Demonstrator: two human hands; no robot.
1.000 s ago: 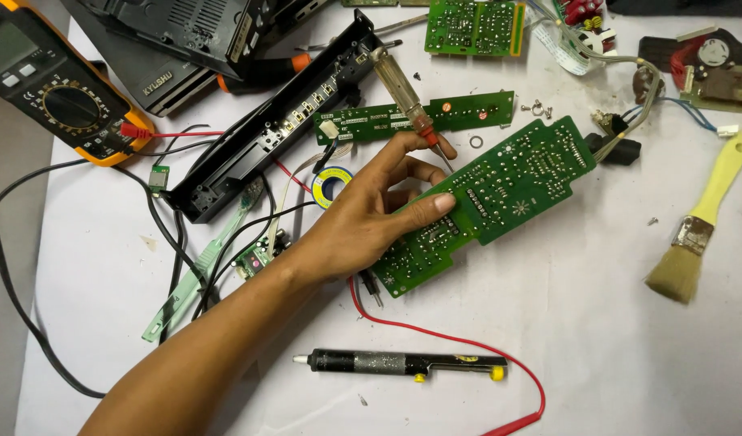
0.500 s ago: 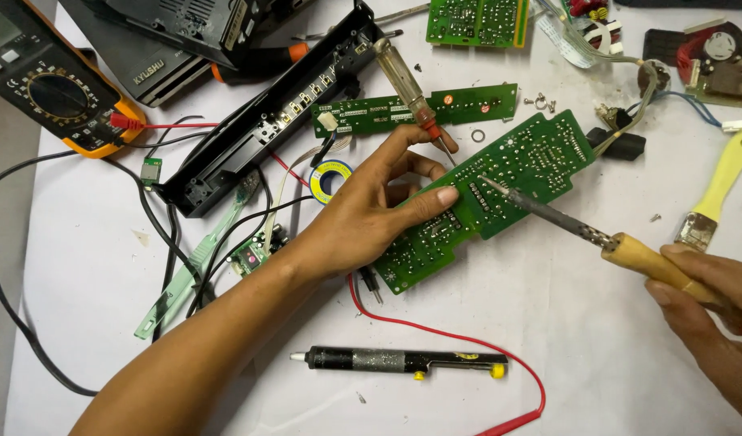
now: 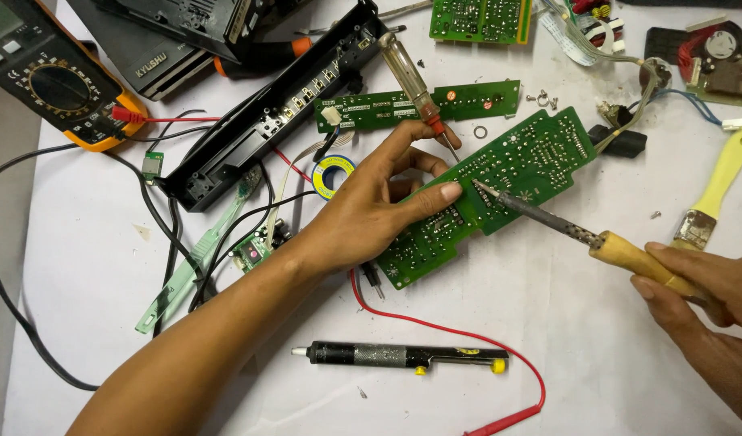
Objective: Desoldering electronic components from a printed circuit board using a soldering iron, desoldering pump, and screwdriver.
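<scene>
White table (image 3: pixel 548 339), right hand (image 3: pixel 702 282) half cut off, gripping soldering iron (image 3: pixel 581 234).

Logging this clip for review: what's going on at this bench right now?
A person is soldering at a cluttered white table. The left hand presses down a large green circuit board, solder side up. The right hand grips a wooden-handled soldering iron, its tip touching the board beside the left fingertips. A desoldering pump, a multimeter and a yellow brush lie unused nearby.

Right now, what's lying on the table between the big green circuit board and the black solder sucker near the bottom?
In the head view, a red wire curves across the white table between the circuit board and the solder sucker; otherwise that stretch is bare.
</scene>
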